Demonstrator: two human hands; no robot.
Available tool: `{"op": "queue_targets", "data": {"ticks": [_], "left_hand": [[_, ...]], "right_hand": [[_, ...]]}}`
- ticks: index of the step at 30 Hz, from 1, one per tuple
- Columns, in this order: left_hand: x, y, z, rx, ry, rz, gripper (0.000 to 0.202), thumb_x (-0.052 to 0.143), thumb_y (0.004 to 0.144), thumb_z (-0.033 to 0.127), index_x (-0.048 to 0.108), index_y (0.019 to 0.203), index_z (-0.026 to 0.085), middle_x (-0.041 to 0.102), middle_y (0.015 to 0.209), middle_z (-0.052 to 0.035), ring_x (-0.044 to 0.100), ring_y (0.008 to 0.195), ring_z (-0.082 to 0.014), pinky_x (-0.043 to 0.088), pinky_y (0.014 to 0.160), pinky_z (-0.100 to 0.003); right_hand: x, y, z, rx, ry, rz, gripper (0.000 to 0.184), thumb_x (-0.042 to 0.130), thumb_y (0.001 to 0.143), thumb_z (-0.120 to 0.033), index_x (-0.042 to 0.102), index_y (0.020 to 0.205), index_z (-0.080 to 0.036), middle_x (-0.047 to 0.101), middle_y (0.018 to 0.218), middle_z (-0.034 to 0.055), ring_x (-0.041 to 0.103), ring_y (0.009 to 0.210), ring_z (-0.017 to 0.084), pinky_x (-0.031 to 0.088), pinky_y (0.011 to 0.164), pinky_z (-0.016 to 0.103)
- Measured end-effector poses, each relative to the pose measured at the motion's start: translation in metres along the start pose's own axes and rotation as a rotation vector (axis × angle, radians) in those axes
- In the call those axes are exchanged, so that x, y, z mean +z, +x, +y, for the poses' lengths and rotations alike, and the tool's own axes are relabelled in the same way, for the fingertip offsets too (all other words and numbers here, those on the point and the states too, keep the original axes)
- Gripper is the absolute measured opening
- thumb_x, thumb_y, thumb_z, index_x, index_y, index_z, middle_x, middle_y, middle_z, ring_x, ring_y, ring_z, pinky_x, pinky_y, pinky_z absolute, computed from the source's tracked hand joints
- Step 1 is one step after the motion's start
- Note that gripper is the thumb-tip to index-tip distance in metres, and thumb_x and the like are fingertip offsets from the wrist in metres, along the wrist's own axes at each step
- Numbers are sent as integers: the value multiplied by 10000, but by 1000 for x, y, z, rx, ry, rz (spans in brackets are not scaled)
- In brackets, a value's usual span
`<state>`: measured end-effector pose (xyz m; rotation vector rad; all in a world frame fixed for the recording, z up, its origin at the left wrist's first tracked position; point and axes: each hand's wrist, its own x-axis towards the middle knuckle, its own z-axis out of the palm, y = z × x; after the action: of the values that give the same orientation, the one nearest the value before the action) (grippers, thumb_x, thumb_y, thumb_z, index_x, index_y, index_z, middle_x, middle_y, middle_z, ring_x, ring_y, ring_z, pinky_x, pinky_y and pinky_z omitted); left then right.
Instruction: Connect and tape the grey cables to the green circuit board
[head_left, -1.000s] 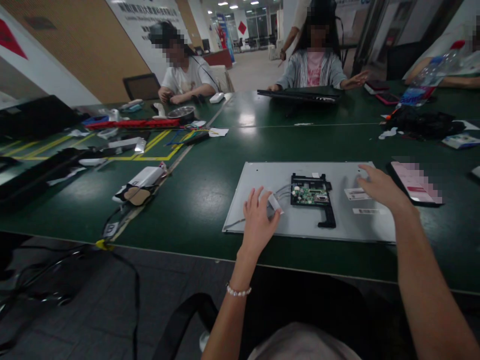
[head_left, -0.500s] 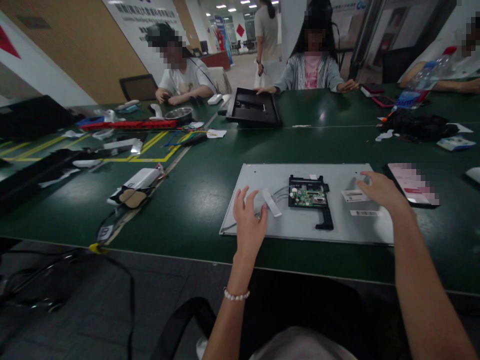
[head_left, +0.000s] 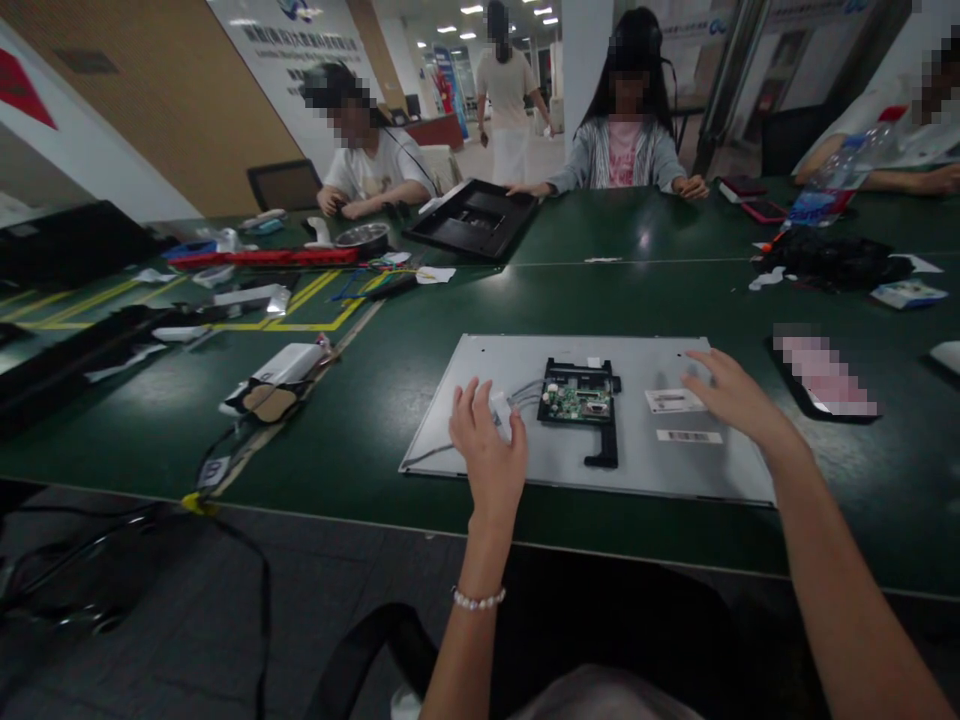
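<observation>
A flat grey metal panel lies on the green table in front of me. Near its middle sits a green circuit board in a black plastic bracket, with grey cables running left from it. My left hand hovers over the panel's left part, fingers apart and curved, nothing held. It partly hides a white strip by the cables. Above the right part, my right hand is spread and empty. Two white labels, one a barcode label, are stuck on the panel near it.
A phone lies right of the panel. To the left is a white and tan pack with a cable. Across the table a co-worker's hand touches a black tray-like housing. A bottle and black bundle lie at the far right.
The panel with its board has shifted left relative to the phone. Both hands stay open. Across the table, the black housing has tilted and moved left; a person behind has walked farther off.
</observation>
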<state>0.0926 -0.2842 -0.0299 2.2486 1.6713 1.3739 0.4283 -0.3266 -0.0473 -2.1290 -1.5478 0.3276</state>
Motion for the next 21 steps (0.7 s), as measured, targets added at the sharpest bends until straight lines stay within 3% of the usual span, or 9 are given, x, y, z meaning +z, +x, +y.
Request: {"op": "queue_targets", "data": {"ticks": [4, 6, 10, 15, 21], "left_hand": [[-3, -2, 1, -84, 93, 36, 432, 513, 905, 236, 454, 1332, 207, 492, 1426, -161, 292, 1436, -338, 191, 1132, -656], [-3, -3, 2, -97, 103, 32, 439, 511, 903, 231, 452, 1338, 214, 509, 1419, -152, 299, 1434, -338, 169, 1128, -671], [-1, -3, 3, -83, 81, 21, 419, 492, 908, 217, 462, 1327, 210, 558, 1369, -144, 372, 1401, -310, 170, 1138, -647], [-1, -2, 4, -41, 36, 5, 348, 483, 913, 195, 503, 1260, 212, 657, 1238, -114, 498, 1307, -270, 184, 1152, -586], [-2, -2, 3, -32, 17, 3, 290, 478, 906, 185, 550, 1186, 209, 691, 1165, -97, 551, 1244, -263, 215, 1146, -550]], "right_hand": [[9, -24, 6, -90, -111, -67, 633, 399, 930, -515, 400, 1479, -198, 327, 1567, 149, 255, 1452, 367, 330, 1122, 543], [13, -39, 8, -182, -217, -123, 629, 396, 932, -542, 381, 1493, -260, 278, 1599, 111, 180, 1469, 393, 277, 1125, 609], [21, -57, 5, -253, -360, -156, 597, 316, 961, -562, 327, 1513, -336, 221, 1625, 73, 197, 1461, 407, 212, 1101, 697], [29, -52, -7, -291, -378, -137, 613, 319, 969, -550, 314, 1526, -295, 222, 1621, 108, 206, 1460, 396, 230, 1125, 628], [40, -43, -34, -316, -343, -107, 596, 339, 978, -516, 348, 1517, -262, 257, 1608, 128, 224, 1450, 413, 255, 1120, 606]]}}
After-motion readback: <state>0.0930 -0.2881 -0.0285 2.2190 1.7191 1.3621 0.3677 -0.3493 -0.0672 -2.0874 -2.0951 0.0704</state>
